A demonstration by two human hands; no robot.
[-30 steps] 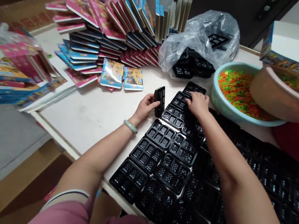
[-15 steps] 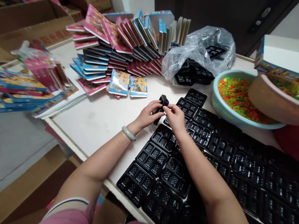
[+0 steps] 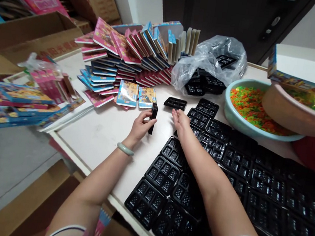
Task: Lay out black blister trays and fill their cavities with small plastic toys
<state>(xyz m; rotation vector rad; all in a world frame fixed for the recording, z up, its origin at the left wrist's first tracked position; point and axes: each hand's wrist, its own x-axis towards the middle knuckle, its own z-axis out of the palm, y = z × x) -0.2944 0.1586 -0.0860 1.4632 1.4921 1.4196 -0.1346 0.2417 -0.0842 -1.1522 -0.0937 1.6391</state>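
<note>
One black plastic tray (image 3: 153, 119), held on edge so that its slim side shows, is clamped in the fingers of the left hand (image 3: 139, 129) over the smooth, pale bench (image 3: 85, 135). A rounded, pale green bangle (image 3: 125, 149) circles that wrist. The right hand (image 3: 182, 123) has straight fingers, loosely side by side and gripping nothing, near a tilted loose tray (image 3: 175, 103); whether they touch it I cannot tell. Glossy black trays (image 3: 163, 173), each moulded with six squarish, textured pockets, spread in rows across the bench's right part. Beyond are a crinkled, see-through bag (image 3: 185, 72) with more trays inside, stiff pink and blue booklets (image 3: 100, 77) in piles, and a round, light blue basin (image 3: 233, 114) of tiny orange and green pieces (image 3: 246, 106).
</note>
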